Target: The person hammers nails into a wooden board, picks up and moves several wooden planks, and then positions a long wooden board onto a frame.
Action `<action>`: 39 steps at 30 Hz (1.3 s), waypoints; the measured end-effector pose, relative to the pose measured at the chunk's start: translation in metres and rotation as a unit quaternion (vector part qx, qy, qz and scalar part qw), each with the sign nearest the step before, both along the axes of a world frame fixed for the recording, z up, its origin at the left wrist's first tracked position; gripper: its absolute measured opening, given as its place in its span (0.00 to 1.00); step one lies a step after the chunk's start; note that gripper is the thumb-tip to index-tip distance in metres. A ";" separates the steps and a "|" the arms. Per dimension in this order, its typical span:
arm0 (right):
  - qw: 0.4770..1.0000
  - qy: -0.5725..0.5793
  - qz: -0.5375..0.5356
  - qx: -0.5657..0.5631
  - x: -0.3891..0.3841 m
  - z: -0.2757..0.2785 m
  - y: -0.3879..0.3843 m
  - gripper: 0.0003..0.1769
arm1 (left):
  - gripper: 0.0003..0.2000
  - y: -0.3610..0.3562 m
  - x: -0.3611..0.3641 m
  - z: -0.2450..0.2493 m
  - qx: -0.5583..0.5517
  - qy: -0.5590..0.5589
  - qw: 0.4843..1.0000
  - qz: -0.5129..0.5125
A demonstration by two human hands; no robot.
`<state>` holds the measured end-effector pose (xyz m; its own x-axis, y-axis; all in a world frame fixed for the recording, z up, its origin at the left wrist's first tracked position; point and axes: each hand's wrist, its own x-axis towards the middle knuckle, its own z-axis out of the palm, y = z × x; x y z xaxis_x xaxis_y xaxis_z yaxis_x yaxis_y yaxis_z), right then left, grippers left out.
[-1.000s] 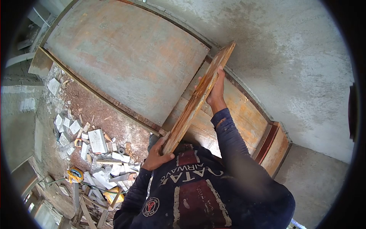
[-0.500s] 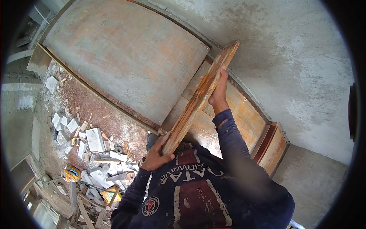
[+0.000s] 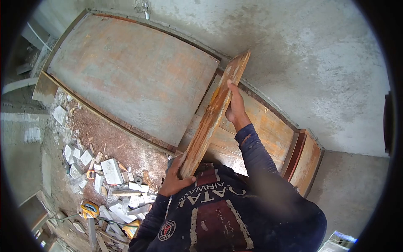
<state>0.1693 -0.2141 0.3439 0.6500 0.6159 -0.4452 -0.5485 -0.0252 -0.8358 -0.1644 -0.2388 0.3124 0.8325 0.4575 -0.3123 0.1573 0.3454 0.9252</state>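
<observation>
Wooden plank (image 3: 212, 113) slants upward; left hand (image 3: 175, 179) clasps its lower end, outstretched right hand (image 3: 235, 107) clasps it higher up.

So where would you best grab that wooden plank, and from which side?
By its narrow edges, since the plank is long, thin and tilted upright. Put one grip under the bottom end, as the left hand does, and one high up from the right, as the right hand does, to steady it.

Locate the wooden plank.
Head view, centre: wooden plank stands tilted, left hand gripping its lower end, right hand its upper part, before the orange board.
</observation>
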 end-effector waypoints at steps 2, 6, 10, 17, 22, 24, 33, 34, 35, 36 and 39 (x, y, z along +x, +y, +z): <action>0.999 0.031 0.004 0.025 0.000 -0.004 -0.006 0.29 | 0.45 0.005 -0.004 0.011 0.011 0.014 1.000 -0.012; 0.992 0.107 0.009 0.072 -0.007 -0.017 -0.037 0.23 | 0.45 0.018 -0.021 0.026 0.078 0.043 0.995 -0.048; 0.980 0.128 -0.130 0.080 -0.018 -0.029 -0.068 0.20 | 0.45 0.040 -0.013 0.051 0.076 0.064 0.988 -0.117; 0.964 0.089 -0.228 0.105 -0.051 0.004 -0.162 0.27 | 0.44 0.051 0.025 0.074 0.108 0.065 0.962 -0.241; 0.948 0.036 -0.314 0.045 -0.096 0.017 -0.234 0.40 | 0.47 0.044 0.062 0.065 0.278 0.008 0.881 -0.383; 0.930 0.045 -0.360 0.054 -0.105 0.014 -0.259 0.38 | 0.49 0.035 0.074 0.061 0.267 0.025 0.868 -0.417; 0.806 0.000 -0.581 0.114 -0.118 0.007 -0.361 0.24 | 0.53 -0.057 0.126 0.076 0.473 -0.102 0.737 -0.472; 0.790 -0.007 -0.604 0.109 -0.115 0.004 -0.376 0.23 | 0.54 -0.071 0.134 0.078 0.484 -0.118 0.725 -0.476; 0.787 -0.007 -0.606 0.112 -0.111 -0.004 -0.393 0.23 | 0.55 -0.085 0.140 0.080 0.494 -0.132 0.714 -0.478; 0.784 -0.016 -0.606 0.129 -0.109 0.007 -0.406 0.25 | 0.55 -0.100 0.145 0.080 0.500 -0.127 0.717 -0.469; 0.782 -0.052 -0.609 0.121 -0.105 0.006 -0.453 0.31 | 0.54 -0.143 0.154 0.078 0.478 -0.143 0.728 -0.471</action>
<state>0.0643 -0.6673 0.3495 0.8447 -0.4307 -0.3176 0.0288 0.6292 -0.7767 -0.0102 -0.3819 0.3907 0.8861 -0.4630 0.0221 -0.3383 -0.6136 0.7135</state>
